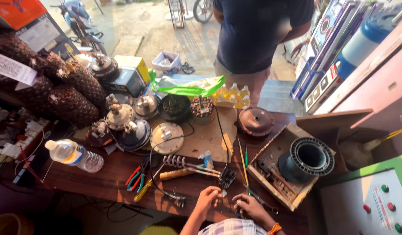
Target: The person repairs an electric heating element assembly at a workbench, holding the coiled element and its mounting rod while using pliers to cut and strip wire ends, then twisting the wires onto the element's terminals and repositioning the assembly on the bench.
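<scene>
Head view looks down on a dark wooden counter (118,174) crowded with repair parts. At the lower middle of the frame the left hand (208,201) has its fingers curled narrow, pinching at something small just below a small black circuit board (227,177); what they hold is too small to tell. The right hand (250,206), just beside it, rests on the counter edge with fingers bent and closed narrow; whether it grips anything I cannot tell. A black cable (222,130) runs from the board up toward a wound motor core (202,106) at centre. Left of the board lie a coiled heating element (177,162), red-and-green pliers (138,176) and a yellow-handled screwdriver (144,190). A clear plastic water bottle (75,155) with a blue-and-yellow label lies at the lower left. In the upper left corner sits an orange box (18,11), with a white paper tag (9,67) hanging below it. A green plastic bag (188,87) lies at upper centre, small yellow bottles (233,93) beside it. At right, an open cardboard box (270,150) holds a black ribbed spool (309,157). Flat blue-and-white cartons (325,56) lean at the upper right. Another person (257,35) in a dark shirt stands at the top.
</scene>
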### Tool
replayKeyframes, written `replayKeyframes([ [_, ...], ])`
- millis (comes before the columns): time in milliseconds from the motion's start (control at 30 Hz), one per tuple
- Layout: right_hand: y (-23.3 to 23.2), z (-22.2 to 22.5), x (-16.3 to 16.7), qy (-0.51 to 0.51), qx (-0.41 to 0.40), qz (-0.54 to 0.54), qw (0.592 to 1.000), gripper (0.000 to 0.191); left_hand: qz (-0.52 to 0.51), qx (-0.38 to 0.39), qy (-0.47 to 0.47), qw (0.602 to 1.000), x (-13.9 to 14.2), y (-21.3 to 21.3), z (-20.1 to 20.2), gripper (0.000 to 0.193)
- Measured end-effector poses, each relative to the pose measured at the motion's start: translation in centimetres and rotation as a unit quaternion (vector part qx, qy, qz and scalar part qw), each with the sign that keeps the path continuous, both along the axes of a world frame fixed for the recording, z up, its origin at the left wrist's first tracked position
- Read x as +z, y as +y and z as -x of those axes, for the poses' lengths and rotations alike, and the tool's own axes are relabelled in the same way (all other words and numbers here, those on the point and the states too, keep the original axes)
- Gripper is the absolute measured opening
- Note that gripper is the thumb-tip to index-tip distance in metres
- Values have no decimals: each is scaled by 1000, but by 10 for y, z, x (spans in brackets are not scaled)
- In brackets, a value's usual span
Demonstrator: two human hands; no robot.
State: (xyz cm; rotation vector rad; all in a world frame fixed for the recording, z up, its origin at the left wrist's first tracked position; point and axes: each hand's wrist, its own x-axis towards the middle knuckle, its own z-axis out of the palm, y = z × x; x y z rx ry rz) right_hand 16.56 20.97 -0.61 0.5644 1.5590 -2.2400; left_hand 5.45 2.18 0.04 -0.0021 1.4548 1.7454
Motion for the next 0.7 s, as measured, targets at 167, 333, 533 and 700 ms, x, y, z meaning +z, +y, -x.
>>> replayKeyframes([
  [167, 2, -7, 19, -154, -139, 286, 936, 53, -169, 161, -243, 942, 32, -3, -10, 40],
  [333, 5, -3, 33, -72, -32, 116, 990, 57, -151, 28, -166, 974, 34, 5, -9, 46],
  [533, -12, -3, 9, 30, 73, -146, 986, 38, 9, -104, 140, 985, 3, 3, -7, 25],
  [700, -16, -17, 2, -68, 92, -101, 988, 36, 75, -93, 57, 991, 2, -18, -3, 23],
])
